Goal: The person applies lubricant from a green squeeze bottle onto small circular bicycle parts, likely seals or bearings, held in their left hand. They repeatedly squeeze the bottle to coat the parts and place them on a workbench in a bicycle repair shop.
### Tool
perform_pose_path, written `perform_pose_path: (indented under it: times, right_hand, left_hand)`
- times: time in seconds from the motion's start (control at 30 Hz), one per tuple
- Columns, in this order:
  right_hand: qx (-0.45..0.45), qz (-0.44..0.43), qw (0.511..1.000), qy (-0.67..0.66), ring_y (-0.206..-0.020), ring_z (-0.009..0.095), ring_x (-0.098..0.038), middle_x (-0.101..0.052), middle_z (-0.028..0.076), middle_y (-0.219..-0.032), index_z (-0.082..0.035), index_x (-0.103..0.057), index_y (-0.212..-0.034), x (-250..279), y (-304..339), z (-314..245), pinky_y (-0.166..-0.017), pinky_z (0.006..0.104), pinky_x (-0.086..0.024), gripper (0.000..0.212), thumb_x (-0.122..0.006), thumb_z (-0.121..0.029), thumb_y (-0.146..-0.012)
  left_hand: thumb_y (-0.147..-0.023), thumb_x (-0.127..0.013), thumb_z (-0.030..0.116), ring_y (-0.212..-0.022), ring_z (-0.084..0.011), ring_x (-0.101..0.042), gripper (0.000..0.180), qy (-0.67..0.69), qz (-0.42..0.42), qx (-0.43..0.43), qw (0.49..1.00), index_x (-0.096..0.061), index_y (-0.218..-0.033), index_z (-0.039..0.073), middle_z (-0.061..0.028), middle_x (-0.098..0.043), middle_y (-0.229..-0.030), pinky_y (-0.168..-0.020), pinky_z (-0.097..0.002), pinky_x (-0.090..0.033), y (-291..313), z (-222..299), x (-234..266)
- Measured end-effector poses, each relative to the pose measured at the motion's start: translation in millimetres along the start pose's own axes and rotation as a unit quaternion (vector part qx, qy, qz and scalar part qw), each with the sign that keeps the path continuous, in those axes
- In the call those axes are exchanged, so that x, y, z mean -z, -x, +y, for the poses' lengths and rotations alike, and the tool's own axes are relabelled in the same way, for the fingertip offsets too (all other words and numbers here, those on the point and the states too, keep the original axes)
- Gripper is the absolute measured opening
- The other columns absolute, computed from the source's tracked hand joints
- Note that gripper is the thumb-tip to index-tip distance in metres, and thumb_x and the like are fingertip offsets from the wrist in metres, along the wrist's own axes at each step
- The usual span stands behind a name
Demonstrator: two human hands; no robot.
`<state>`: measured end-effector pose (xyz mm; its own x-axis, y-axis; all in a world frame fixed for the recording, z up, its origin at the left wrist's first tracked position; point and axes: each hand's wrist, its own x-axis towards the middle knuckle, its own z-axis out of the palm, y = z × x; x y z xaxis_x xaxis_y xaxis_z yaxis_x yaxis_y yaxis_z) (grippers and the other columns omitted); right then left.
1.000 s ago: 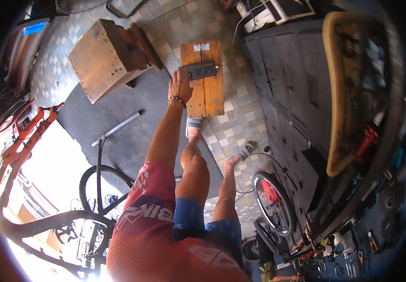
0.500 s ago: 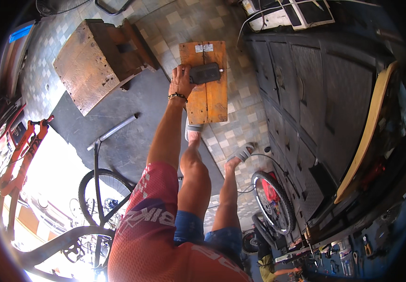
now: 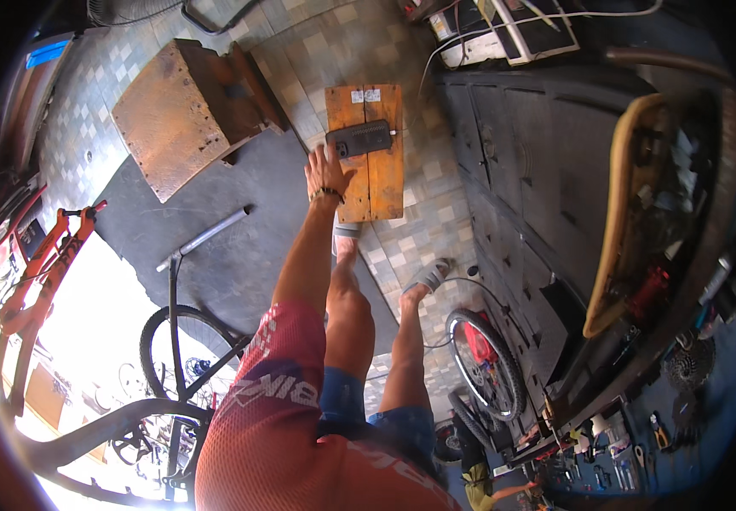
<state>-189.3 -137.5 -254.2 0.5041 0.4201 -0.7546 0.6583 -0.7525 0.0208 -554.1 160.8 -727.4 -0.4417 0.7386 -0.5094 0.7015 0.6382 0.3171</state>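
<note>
A dark phone (image 3: 363,139) lies camera side up across a small orange-brown wooden stool (image 3: 382,189), with a small white plug at its right end. My left hand (image 3: 326,173) is open, its fingers stretched out just short of the phone's left end and nothing in them. It hovers by the stool's left edge; from above I cannot tell whether a fingertip touches. A dark beaded bracelet circles the wrist. My right hand is out of the picture.
A larger wooden box (image 3: 172,119) stands left of the stool on a dark mat (image 3: 240,196). A bike frame (image 3: 176,341) is at lower left, beside an orange fork (image 3: 36,289). Dark cabinets (image 3: 513,162) line the right, a bicycle wheel (image 3: 504,383) below. Another person (image 3: 480,490) works at lower right.
My left hand has let go of the phone and drawn back toward me, fingers opening. The phone stays on the stool. The view has shifted slightly.
</note>
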Motion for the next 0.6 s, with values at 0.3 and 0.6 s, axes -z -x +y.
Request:
perform_pose_path:
  times: [0.3, 0.6]
  right_hand:
    - [0.012, 0.16, 0.987, -0.015, -0.096, 0.05, -0.067, -0.07, 0.033, -0.102, 0.007, -0.071, -0.109, 109.0, 93.4, 129.6, -0.086, 0.0548, -0.049, 0.049, -0.051, -0.038, -0.108]
    - [0.07, 0.247, 0.913, -0.318, -0.076, 0.016, -0.054, -0.058, 0.007, -0.075, 0.0, -0.063, -0.093, 134.7, 70.1, 83.6, -0.075, 0.0348, -0.048, 0.035, -0.057, -0.031, -0.11]
  left_hand:
    - [-0.096, -0.067, 0.037, -0.1, -0.0412, -0.074, 0.029, 0.004, -0.339, -0.136, 0.931, -0.072, -0.109, 0.012, -0.0187, -0.077, -0.106, -0.087, -0.0532, -0.058, 238.0, 49.5, 4.8]
    - [-0.092, -0.074, 0.02, -0.1, -0.0325, -0.073, 0.037, 0.251, -0.529, -0.555, 0.591, -0.064, -0.125, 0.005, -0.0165, -0.075, -0.104, -0.089, -0.0443, -0.057, 534.9, 236.0, 117.4]
